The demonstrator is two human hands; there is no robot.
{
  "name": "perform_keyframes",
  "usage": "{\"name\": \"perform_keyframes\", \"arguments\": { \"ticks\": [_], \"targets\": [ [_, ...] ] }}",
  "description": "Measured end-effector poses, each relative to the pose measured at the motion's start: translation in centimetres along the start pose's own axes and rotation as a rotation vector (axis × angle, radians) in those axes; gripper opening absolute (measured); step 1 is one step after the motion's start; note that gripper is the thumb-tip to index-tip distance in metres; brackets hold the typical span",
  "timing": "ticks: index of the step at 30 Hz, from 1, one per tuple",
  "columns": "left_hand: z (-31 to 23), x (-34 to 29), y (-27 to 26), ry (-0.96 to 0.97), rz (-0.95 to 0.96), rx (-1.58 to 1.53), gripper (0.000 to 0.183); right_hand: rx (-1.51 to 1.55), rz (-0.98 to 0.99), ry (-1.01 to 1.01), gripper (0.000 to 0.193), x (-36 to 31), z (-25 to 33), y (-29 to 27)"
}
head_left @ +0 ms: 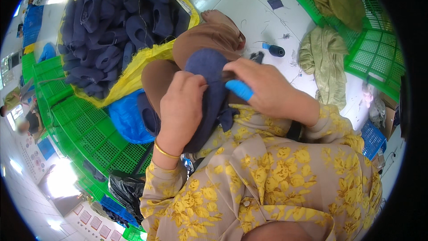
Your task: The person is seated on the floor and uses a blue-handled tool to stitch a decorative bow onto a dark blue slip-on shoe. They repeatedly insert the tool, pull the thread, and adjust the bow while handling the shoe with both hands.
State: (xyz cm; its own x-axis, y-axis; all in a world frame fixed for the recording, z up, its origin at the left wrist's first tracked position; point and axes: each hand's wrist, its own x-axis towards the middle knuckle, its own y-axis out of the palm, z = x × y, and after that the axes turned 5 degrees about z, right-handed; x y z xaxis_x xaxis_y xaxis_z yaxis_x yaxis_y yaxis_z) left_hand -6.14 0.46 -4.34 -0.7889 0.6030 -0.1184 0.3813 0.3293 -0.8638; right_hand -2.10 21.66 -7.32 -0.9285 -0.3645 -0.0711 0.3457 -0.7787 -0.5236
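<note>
A navy cloth slipper [209, 93] lies over my lap, its rounded end pointing away from me. My left hand [182, 105] grips its left edge with the fingers curled in. On the other edge, my right hand [269, 89] pinches the cloth between fingers and thumb, the thumb wrapped in blue tape [240, 90]. The inside of the slipper is mostly hidden by my hands. Beyond my left knee stands a yellow woven sack [140, 64], its mouth wide and full of similar navy slippers [104, 31].
Green plastic crates [91, 129] line my left side, with a blue plastic bag [129, 116] against them. To the right, an olive cloth sack [325, 58] lies by more green crates [374, 56]. A small dark bottle-like object [276, 51] and a dark scrap [275, 3] are on the tiled floor.
</note>
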Motion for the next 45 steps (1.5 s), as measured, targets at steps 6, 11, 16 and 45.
{"name": "perform_keyframes", "arguments": {
  "ticks": [6,11,16,45],
  "targets": [
    [1.2,-1.1,-0.4,-0.356,0.025,-0.564,0.005,-0.236,0.191,-0.021,0.022,1.1,2.0,1.0],
    [1.2,-1.3,0.0,-0.466,0.026,-0.783,0.008,-0.374,0.123,-0.094,0.019,1.4,2.1,1.7],
    [1.1,-1.2,0.0,-0.476,0.024,-0.813,0.010,-0.424,0.131,-0.069,0.016,1.7,2.3,2.0],
    [2.8,-1.8,-0.8,-0.329,0.073,-0.687,0.041,0.110,-0.103,-0.165,0.036,1.4,2.5,2.0]
  ]
}}
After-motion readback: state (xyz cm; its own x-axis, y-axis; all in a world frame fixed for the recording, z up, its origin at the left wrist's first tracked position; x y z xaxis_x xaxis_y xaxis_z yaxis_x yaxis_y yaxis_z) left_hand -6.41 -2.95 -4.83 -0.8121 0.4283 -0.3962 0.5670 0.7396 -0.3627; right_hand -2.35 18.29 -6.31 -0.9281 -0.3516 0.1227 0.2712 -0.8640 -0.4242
